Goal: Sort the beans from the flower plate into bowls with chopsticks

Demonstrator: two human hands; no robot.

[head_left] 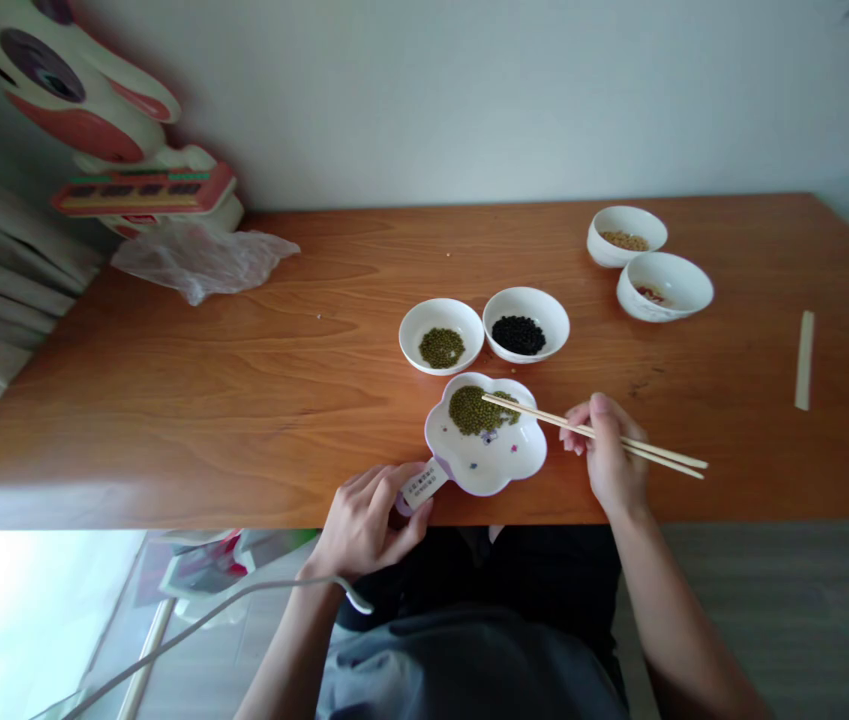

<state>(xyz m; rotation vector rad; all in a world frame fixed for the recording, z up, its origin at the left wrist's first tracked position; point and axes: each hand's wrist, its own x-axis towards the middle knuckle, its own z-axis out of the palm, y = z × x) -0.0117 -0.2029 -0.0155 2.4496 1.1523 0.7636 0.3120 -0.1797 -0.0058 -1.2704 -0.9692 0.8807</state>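
My left hand [371,520] grips the labelled handle of a white flower-shaped dish [495,470] with a purple rim, which rests near the table's front edge. Green mung beans [473,410] lie in the far part of that dish. A pair of wooden chopsticks [559,420] is held in my right hand [608,450], their tips over the beans; whether a bean is between the tips I cannot tell. Just beyond the dish stand two white bowls: a left bowl [409,350] with mung beans and a right bowl [560,335] with black beans.
At the back right, one white bowl [596,250] holds tan grains, and another bowl [694,300] holds a few reddish pieces. A paper strip [804,360] lies far right. A crumpled plastic bag [206,262] and a toy keyboard [146,190] occupy the back left. A cable [229,605] crosses my left forearm.
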